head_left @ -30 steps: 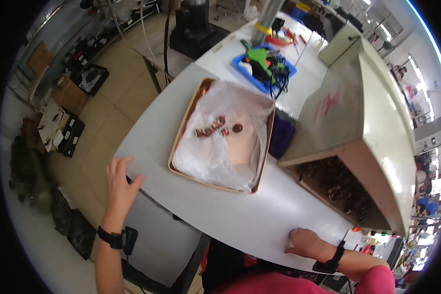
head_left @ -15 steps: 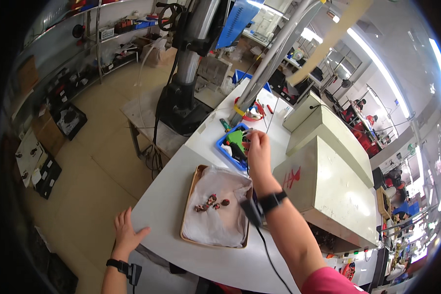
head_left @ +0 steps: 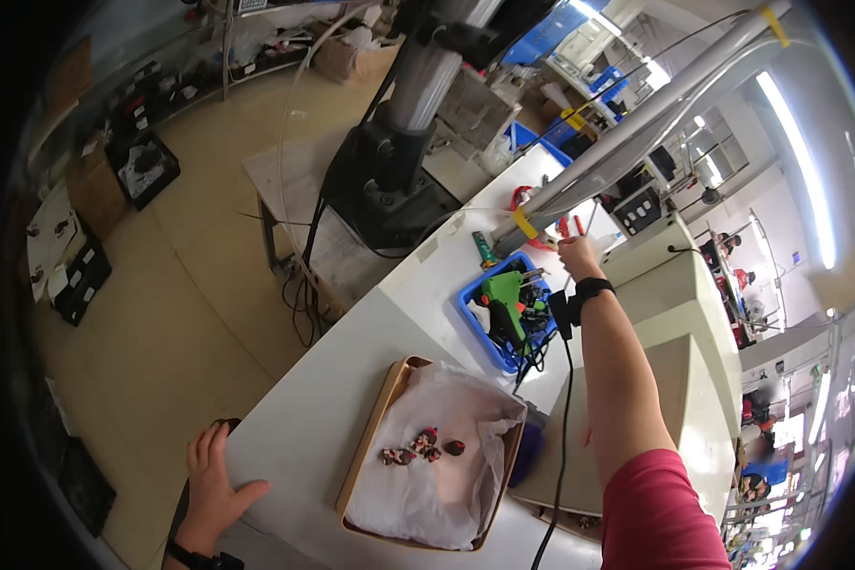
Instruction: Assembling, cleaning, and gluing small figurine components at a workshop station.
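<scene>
right hand (head_left: pixel 578 256): moving past blue tray (head_left: pixel 494 340) toward red tools (head_left: pixel 563 226); grip unclear;
left hand (head_left: pixel 215 489): splaying fingers;
step: likely reaching; next needing pinch

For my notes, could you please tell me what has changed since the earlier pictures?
The right hand moved forward over the table, past the blue basket; any grip is unclear. The left hand stays open by the table's left edge; the brown pieces stay in the tray.
</scene>
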The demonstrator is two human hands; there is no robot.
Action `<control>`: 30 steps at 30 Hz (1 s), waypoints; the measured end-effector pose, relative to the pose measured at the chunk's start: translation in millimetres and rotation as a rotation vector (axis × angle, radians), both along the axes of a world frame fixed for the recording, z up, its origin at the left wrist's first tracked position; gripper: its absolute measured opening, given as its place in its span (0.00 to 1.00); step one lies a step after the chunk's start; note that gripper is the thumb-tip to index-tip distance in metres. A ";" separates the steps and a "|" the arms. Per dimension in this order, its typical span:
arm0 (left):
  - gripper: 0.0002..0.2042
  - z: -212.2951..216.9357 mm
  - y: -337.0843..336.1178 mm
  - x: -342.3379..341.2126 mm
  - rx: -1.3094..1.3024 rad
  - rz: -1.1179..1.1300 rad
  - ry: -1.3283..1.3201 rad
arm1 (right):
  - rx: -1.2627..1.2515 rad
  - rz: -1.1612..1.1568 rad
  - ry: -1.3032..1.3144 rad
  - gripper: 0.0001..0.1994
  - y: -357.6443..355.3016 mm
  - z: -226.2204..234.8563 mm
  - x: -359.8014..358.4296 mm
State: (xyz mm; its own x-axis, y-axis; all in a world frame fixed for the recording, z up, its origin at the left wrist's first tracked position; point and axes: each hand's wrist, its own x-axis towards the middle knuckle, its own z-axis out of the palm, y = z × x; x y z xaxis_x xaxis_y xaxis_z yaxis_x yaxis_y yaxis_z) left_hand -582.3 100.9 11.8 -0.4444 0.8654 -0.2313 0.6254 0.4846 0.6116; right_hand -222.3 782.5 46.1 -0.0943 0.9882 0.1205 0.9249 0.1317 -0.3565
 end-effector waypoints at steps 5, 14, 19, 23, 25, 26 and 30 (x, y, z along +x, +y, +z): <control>0.49 8.7 1.4 4.0 -0.119 0.038 -0.004 | -0.009 -0.003 -0.078 0.14 -6.7 -11.7 -48.4; 0.49 18.1 12.6 3.6 -0.141 0.039 -0.016 | 0.024 0.143 0.079 0.23 41.1 -37.2 -40.5; 0.48 19.8 12.6 6.0 -0.124 0.016 -0.019 | -0.083 -0.157 0.072 0.23 -1.7 -9.1 -43.6; 0.48 15.9 9.3 5.3 -0.108 0.005 -0.013 | -0.103 -0.306 1.025 0.12 -31.3 -11.9 -40.7; 0.47 19.6 6.6 5.8 -0.104 0.020 -0.001 | 0.001 -0.255 1.299 0.13 -48.9 -8.0 -38.3; 0.47 23.6 5.7 6.2 -0.093 0.015 0.013 | 0.066 -0.295 1.415 0.11 -55.5 -7.0 -37.8; 0.46 9.6 -1.3 -2.5 0.000 -0.007 0.034 | 0.106 -0.437 1.606 0.12 -84.7 -13.2 -51.0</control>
